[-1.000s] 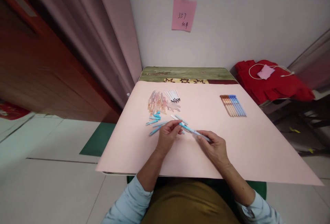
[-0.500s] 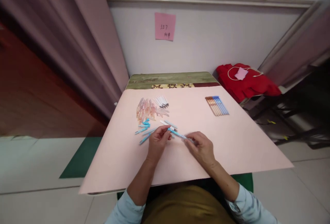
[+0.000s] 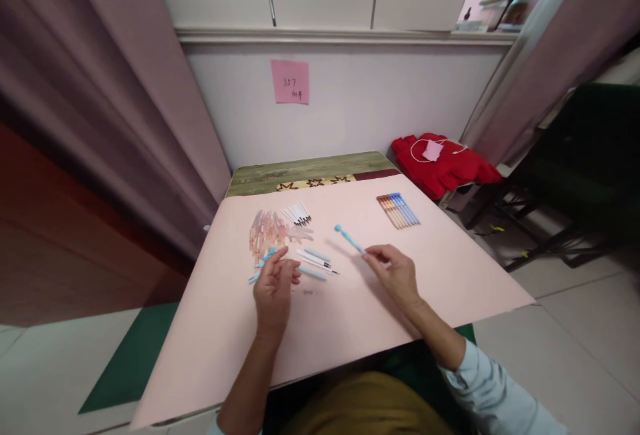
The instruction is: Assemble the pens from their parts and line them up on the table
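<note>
My right hand (image 3: 395, 273) is closed on a light blue pen (image 3: 349, 240), which points up and to the left above the pink sheet (image 3: 350, 315). My left hand (image 3: 274, 288) hovers over the sheet with its fingers curled, close to loose blue pen parts (image 3: 314, 263) and a thin refill. I cannot make out anything between its fingers. Behind it lie a heap of clear pink pen barrels (image 3: 267, 231) and a bunch of white refills (image 3: 297, 214).
A neat row of orange and blue finished pens (image 3: 398, 210) lies at the sheet's far right. The green table edge (image 3: 305, 171) shows behind. A red cloth (image 3: 440, 161) sits on a seat to the right; a curtain hangs left.
The hands have parted: my right hand lifted the blue pen up and away, my left hand let go and drew back to the left. The camera tilted up and right.
</note>
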The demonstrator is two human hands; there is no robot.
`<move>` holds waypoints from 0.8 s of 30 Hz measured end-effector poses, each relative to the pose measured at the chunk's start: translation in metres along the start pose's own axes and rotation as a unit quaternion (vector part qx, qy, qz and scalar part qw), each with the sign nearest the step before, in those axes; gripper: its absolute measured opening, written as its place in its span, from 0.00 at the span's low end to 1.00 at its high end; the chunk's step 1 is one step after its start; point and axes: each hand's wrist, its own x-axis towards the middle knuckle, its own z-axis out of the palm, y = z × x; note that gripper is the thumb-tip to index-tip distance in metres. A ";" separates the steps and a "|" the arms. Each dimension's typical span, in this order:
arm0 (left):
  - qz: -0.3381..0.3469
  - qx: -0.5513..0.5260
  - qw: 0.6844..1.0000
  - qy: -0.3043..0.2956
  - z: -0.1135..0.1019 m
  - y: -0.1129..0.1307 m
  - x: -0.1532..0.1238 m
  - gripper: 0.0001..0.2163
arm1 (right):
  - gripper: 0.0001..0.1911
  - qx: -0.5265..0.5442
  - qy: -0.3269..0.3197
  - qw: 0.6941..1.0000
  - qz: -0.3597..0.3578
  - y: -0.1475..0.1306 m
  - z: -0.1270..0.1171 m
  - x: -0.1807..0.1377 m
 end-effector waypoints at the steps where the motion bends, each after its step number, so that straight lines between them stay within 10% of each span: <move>1: 0.004 0.014 1.000 0.020 -0.007 0.004 0.001 0.21 | 0.11 0.003 0.024 1.000 0.017 0.005 -0.007 0.011; 11: -0.053 0.210 0.973 0.080 -0.081 -0.017 -0.023 0.24 | 0.11 -0.212 0.095 0.963 0.138 0.057 -0.027 0.084; 24: -0.056 0.254 0.964 0.043 -0.087 -0.025 -0.023 0.22 | 0.15 -0.326 0.041 0.918 0.221 0.079 0.006 0.106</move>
